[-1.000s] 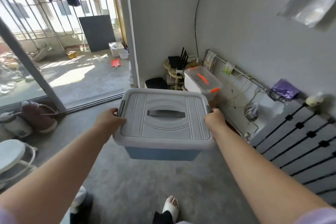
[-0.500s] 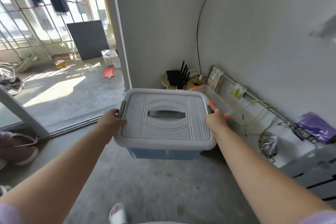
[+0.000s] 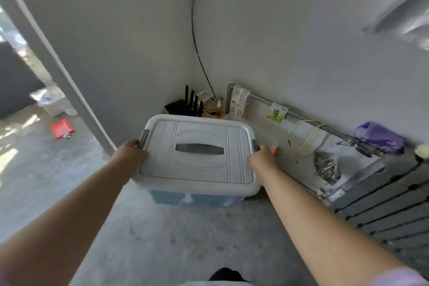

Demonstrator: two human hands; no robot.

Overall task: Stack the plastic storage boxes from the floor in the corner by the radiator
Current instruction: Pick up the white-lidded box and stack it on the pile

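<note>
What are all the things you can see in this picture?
storage box: one, grey lid and blue body, held between both hands by the corner
clear box: one, orange clip showing, mostly hidden behind the storage box
router: one, black, in the corner
radiator: one, dark grey, along the right wall
bag: one, purple, by the wall past the radiator
red thing: one, floor outside the doorway
left hand: one, grips the box's left edge
right hand: one, grips its right edge

Green tag (image 3: 276,112), white labels (image 3: 239,100) on the pipe (image 3: 260,98) — print too blurred, nothing legible
</note>
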